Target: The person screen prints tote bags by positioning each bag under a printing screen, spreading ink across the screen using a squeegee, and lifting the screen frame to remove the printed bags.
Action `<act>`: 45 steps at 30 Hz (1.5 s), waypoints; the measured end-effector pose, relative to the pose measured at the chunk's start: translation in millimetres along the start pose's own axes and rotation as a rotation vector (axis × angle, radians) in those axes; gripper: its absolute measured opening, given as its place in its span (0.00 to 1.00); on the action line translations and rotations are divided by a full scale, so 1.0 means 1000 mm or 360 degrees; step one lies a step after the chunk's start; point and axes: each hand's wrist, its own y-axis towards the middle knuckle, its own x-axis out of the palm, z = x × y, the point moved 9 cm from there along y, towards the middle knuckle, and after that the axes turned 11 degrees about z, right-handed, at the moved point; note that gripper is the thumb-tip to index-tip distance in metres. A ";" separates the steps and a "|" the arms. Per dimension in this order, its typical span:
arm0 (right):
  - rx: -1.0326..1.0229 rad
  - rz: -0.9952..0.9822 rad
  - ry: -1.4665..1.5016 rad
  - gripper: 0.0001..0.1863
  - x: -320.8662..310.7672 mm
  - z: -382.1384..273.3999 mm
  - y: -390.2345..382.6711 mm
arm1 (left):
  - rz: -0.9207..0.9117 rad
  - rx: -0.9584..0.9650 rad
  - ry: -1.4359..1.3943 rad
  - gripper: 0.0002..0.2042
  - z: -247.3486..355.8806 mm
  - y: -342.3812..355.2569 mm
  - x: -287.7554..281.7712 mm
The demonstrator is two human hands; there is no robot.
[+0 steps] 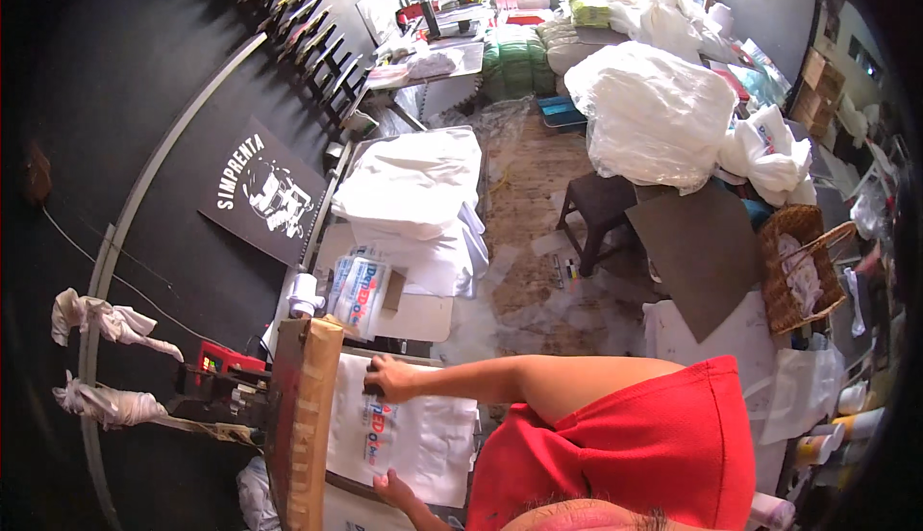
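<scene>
A white fabric piece (pixel 413 430) with a blue and red print lies flat on the bed of a press at the lower middle. My right hand (pixel 392 378) rests on its far part, fingers curled over a small black object (pixel 372 385) whose kind I cannot make out. At the near edge of the fabric is my left hand (pixel 392 489), its fingers stretched out against the cloth. Close to the left of both stands the press's upper plate (pixel 312 425), edged in brown tape. A red control box (pixel 229 360) sits behind it.
Beyond the press, stacked white cloth (pixel 413 180) and a printed bundle (pixel 358 295) lie on a table. A dark stool (pixel 598 206) stands on the littered floor. To the right are a large plastic-wrapped white bundle (pixel 649 113), a grey board (pixel 697 262) and a wicker basket (pixel 793 310).
</scene>
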 end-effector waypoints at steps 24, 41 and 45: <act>-0.0602 -0.0166 -0.0228 0.10 0.139 -0.111 -0.050 | -0.0295 -0.0092 -0.0794 0.23 0.021 -0.006 -0.003; 0.2066 0.1354 0.0435 0.28 -0.148 0.399 -0.173 | -0.0512 -0.0269 0.0167 0.15 -0.124 -0.083 -0.053; 0.2564 0.0167 0.0260 0.30 -0.104 0.494 -0.347 | -0.0546 -0.0354 0.0191 0.16 -0.079 -0.103 -0.058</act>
